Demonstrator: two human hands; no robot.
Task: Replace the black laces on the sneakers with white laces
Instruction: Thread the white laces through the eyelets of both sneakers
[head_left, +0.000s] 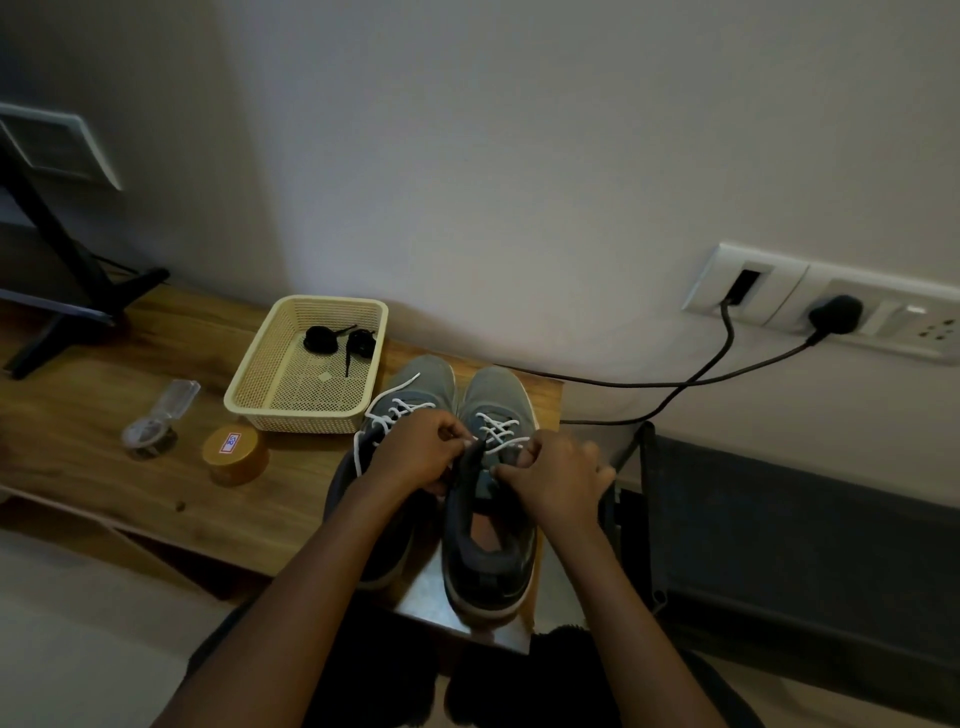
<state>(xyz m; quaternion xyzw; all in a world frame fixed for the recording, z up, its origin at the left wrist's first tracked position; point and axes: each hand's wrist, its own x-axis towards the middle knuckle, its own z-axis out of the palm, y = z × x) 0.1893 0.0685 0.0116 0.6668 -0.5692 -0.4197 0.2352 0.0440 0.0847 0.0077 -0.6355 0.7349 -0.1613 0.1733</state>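
Two grey-blue sneakers stand side by side on the wooden table, toes toward the wall. The left sneaker (410, 384) carries a white lace (387, 410) with a loose end trailing down its left side. The right sneaker (493, 519) has a white lace (498, 428) crossed through its front eyelets. My left hand (415, 452) pinches a lace end at the right sneaker's tongue. My right hand (556, 478) pinches the lace on that shoe's right side. Two coiled black laces (337, 340) lie in a cream mesh basket (260, 384).
A round yellow tin (236, 452) and a clear plastic container (156, 421) sit left of the shoes. A black stand (62, 291) occupies the table's far left. Black cables (675, 384) run from wall sockets (831, 306). A dark chair (779, 519) stands on the right.
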